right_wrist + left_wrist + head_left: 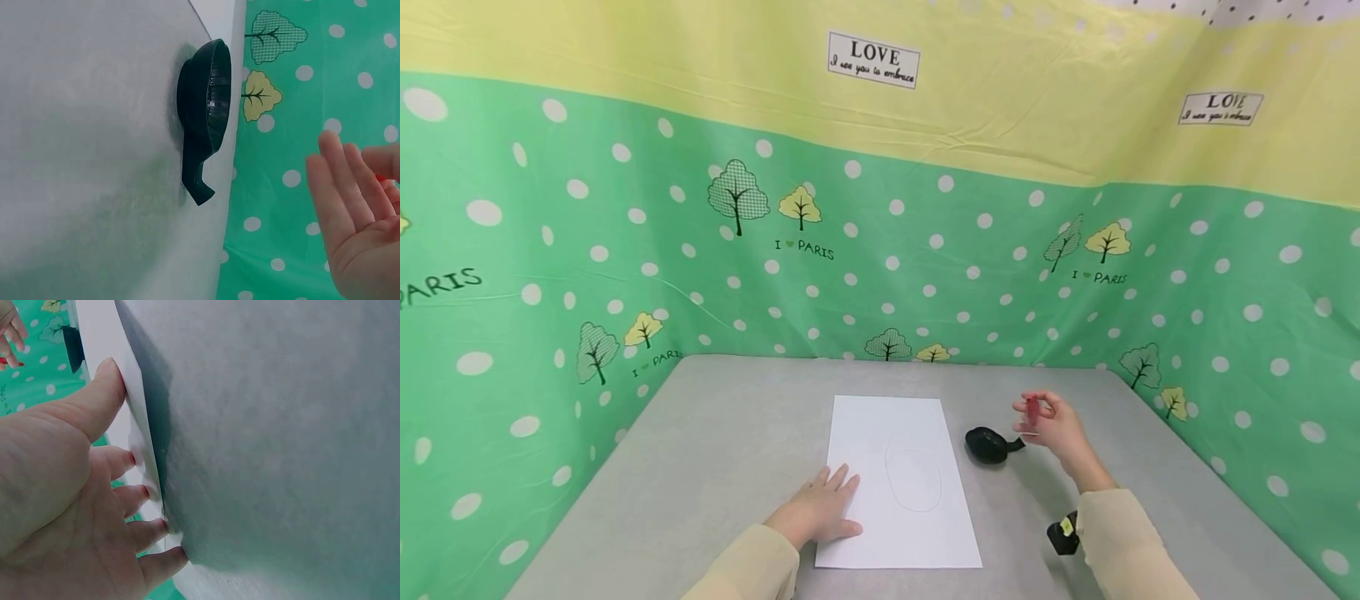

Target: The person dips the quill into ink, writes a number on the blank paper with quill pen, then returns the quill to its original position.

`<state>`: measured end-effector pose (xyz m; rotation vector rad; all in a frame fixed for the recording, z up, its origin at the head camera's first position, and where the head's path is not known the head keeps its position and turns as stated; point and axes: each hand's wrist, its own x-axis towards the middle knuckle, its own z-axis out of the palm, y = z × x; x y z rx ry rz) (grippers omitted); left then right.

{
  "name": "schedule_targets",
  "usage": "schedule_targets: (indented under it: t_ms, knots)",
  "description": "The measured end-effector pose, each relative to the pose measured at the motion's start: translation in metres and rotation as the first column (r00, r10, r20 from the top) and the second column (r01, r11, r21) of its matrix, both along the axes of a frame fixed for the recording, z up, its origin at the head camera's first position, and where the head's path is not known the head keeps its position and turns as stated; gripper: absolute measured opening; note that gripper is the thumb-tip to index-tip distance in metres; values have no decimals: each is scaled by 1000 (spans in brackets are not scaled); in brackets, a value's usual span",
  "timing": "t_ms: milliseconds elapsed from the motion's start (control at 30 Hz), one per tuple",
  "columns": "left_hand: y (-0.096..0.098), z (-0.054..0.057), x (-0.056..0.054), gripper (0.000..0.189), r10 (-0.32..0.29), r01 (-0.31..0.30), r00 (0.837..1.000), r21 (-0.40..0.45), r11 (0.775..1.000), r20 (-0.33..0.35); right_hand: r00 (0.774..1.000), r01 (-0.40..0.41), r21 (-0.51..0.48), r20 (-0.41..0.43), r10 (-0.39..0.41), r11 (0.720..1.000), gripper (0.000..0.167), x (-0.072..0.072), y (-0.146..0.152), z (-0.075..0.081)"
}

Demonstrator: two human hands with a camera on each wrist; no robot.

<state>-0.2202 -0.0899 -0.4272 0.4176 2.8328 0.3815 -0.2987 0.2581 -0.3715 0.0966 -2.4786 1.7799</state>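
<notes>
A white sheet of paper (895, 533) bearing a faint oval outline lies on the grey table. My left hand (826, 506) rests on its left edge with fingers spread; in the left wrist view the fingertips (140, 494) touch the paper near its edge. To the right of the sheet, my right hand (1054, 429) is raised, pinching a small red thing (1032, 410) whose kind I cannot tell. In the right wrist view the pinched thing is mostly hidden. Just left of that hand sits a shallow black dish (987, 446) with a short handle, not touched.
A black container (1063, 537) with a yellow label stands near the right forearm, partly covered by the beige sleeve (1123, 533). Green and yellow printed cloth (925, 225) hangs around the back and sides of the table (715, 450).
</notes>
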Motion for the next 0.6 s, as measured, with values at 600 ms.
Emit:
schedule_targets:
  t_ms: [600]
  knots:
    - [1, 8, 4, 72, 18, -18, 1000, 25, 1000, 15, 998, -33, -35, 47, 34, 999, 53, 3, 3, 0]
